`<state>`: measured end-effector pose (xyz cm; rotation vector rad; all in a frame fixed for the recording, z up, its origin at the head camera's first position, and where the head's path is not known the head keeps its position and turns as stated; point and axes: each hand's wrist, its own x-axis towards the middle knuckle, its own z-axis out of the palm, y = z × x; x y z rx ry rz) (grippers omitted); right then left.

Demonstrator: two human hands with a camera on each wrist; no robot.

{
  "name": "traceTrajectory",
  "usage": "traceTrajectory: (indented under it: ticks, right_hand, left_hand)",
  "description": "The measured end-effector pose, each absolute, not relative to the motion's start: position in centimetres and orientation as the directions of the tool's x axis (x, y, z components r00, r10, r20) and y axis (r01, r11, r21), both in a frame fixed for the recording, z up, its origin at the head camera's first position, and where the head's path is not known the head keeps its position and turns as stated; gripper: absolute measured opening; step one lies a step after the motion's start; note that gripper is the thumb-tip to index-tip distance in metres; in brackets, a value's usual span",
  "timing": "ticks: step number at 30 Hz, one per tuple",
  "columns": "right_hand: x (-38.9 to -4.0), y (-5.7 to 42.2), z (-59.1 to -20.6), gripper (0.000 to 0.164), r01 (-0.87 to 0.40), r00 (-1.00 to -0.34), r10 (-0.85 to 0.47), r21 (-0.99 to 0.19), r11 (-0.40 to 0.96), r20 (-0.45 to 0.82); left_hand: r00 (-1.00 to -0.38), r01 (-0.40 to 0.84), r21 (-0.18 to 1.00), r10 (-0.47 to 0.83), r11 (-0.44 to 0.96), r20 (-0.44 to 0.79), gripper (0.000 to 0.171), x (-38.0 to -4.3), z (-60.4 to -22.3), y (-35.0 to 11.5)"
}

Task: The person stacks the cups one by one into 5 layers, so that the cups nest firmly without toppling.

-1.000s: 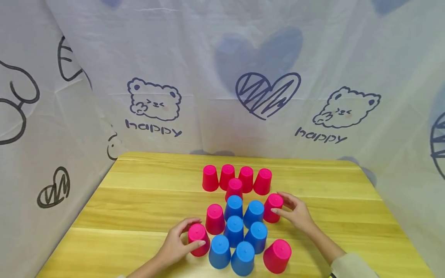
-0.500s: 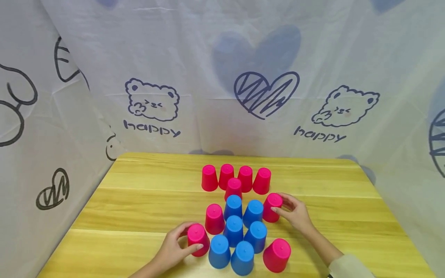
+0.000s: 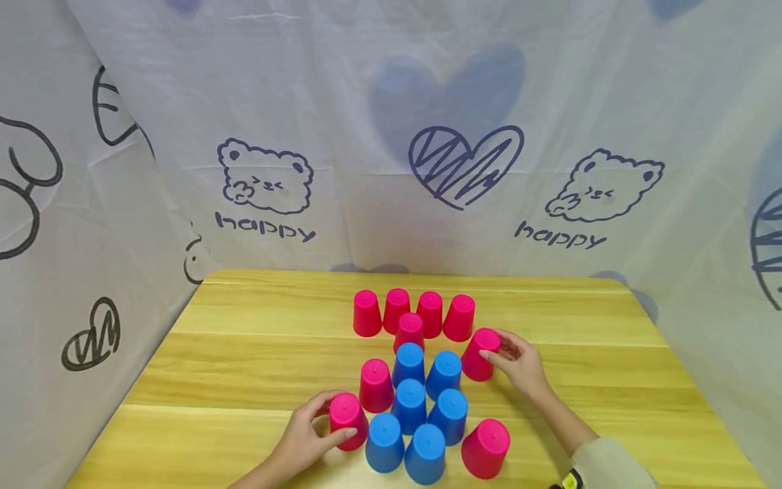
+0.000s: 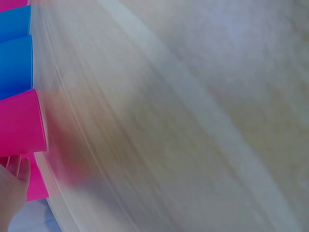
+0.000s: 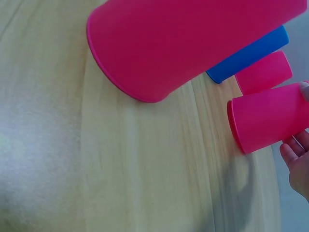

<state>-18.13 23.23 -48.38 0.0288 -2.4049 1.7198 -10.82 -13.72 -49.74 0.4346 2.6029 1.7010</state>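
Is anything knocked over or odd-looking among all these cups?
Nothing looks knocked over or damaged: the blue cups and pink cups are all mouth-down. Only the near-right pink cup stands out slightly: a gap separates it from the blue cups, while the left hand holds another pink cup close beside them.

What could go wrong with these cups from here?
The right hand grips a pink cup close to the far row's rightmost cup, so a sideways swing might knock that one over. The left hand grips another pink cup right beside the front-left blue cup; a careless nudge could shift it.
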Motion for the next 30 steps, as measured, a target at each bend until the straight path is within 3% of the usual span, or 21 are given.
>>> traceTrajectory:
  ticks: [12,19,30]
  right_hand:
    - [-18.8,23.7,-48.0,0.047,-0.114,-0.973,0.161,-0.953,0.280,0.163]
    - [-19.7,24.1,-47.7,0.045,-0.116,-0.962,0.204,-0.944,0.308,0.184]
    - [-21.3,24.8,-47.9,0.048,-0.033,-0.962,0.243,-0.932,0.361,0.128]
  left_hand:
    - [-0.961,0.239,0.891,0.228,0.387,0.159,0.046,-11.2,-49.6,-13.8]
    - [-0.972,0.222,0.878,0.165,0.424,0.166,0.045,-11.7,-49.6,-13.9]
    - [-0.953,0.302,0.845,0.166,0.442,0.253,0.044,-12.7,-48.4,-14.2]
